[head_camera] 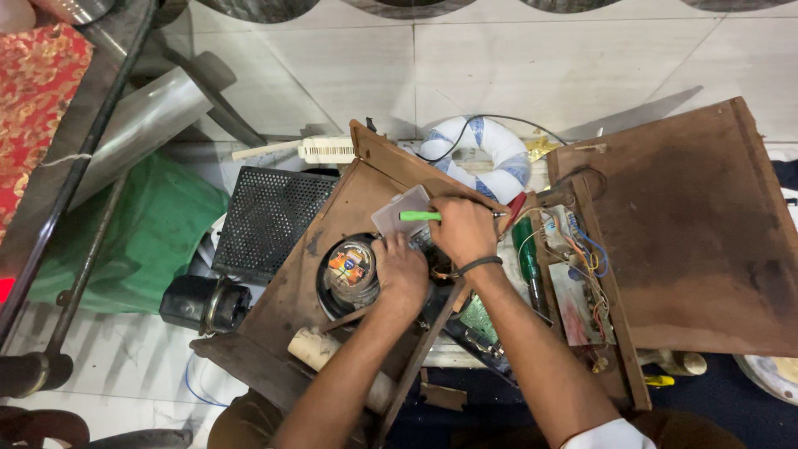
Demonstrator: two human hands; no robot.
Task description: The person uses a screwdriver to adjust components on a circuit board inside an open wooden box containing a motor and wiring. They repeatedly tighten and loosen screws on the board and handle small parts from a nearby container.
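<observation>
1. The right hand [463, 230] is gripping a green-handled screwdriver [421, 216], which is lying level over the open wooden cabinet [287, 291].
2. The left hand [401, 272] is pressing down, fingers curled, beside the round speaker [349, 266]; whether it is grasping anything is unclear.
3. A clear plastic box [397, 209] is sitting just behind the screwdriver.

Two hands [432, 254], one green-handled screwdriver [420, 216] (held), one speaker [349, 268].
</observation>
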